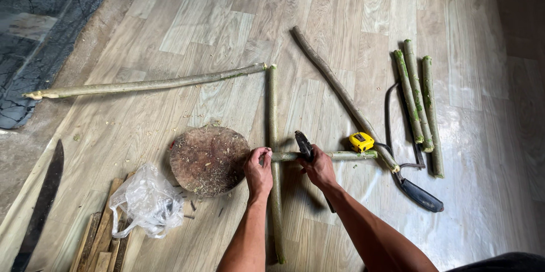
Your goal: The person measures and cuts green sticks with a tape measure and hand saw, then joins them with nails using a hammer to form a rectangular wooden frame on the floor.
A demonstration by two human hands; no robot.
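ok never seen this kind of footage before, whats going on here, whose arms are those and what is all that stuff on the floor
There is one picture, taken by a camera worn on a person's head, looking down at their own two bare arms and a wooden floor.

The left hand pinches the spot where a short horizontal stick crosses a long upright stick. The right hand grips a dark-handled tool at that same crossing; its head is too small to make out clearly.

Around them lie: a round wooden block dusted with chips, a clear plastic bag on some flat wood strips, a long dark blade at the far left, a long thin branch, a slanting branch, a yellow tape measure, a bow saw, and three green cut sticks side by side.
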